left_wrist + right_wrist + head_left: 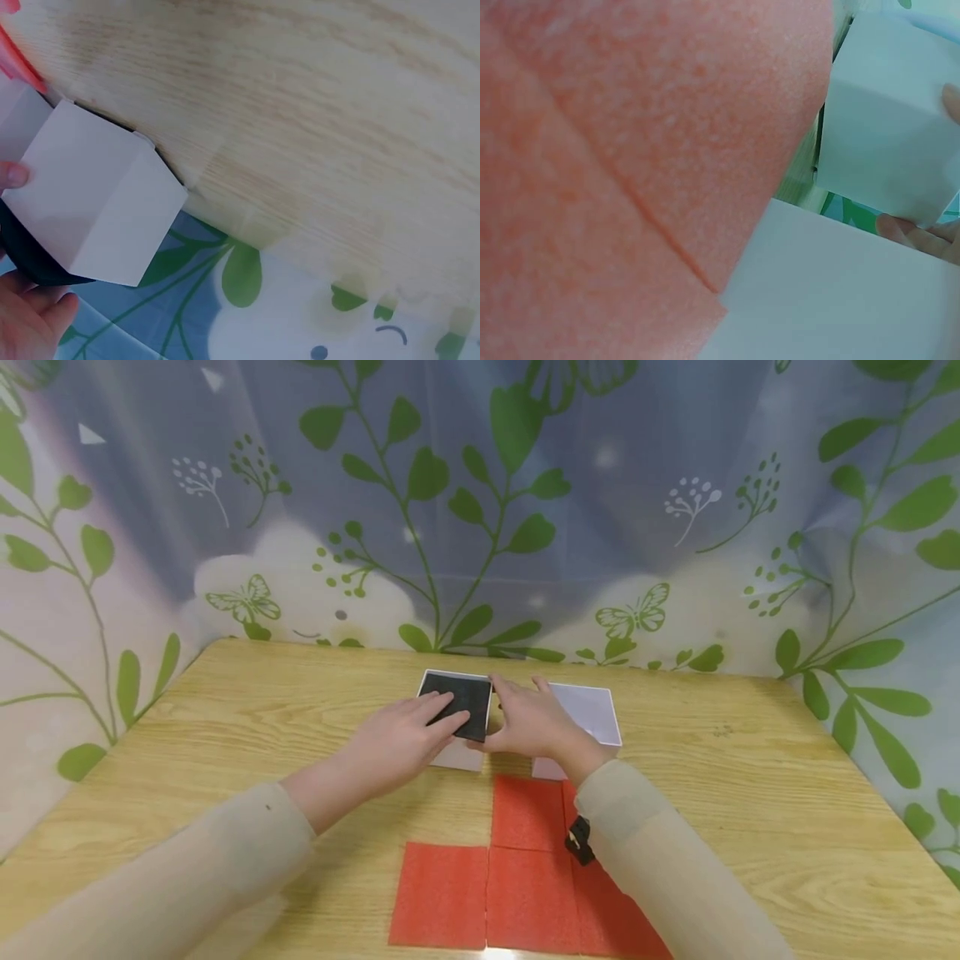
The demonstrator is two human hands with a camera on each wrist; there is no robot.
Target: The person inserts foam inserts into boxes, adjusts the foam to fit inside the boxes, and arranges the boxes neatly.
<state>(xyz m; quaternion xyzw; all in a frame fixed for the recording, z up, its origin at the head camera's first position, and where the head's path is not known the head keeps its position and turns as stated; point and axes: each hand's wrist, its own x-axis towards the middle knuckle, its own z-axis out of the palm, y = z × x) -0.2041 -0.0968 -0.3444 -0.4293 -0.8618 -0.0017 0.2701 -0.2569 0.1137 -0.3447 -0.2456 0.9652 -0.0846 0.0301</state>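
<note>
Left hand [408,739] flat-fingered on black square insert [459,704], seating it in small white cardboard box [456,753] mid-table. Right hand [534,720] steadies box edge, grip seemingly loose. Next: press level.

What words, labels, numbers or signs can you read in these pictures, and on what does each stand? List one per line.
None can be read.
The two white boxes, the black pad and the red foam squares are plain.
The backdrop carries only printed leaves and butterflies, no writing.
</note>
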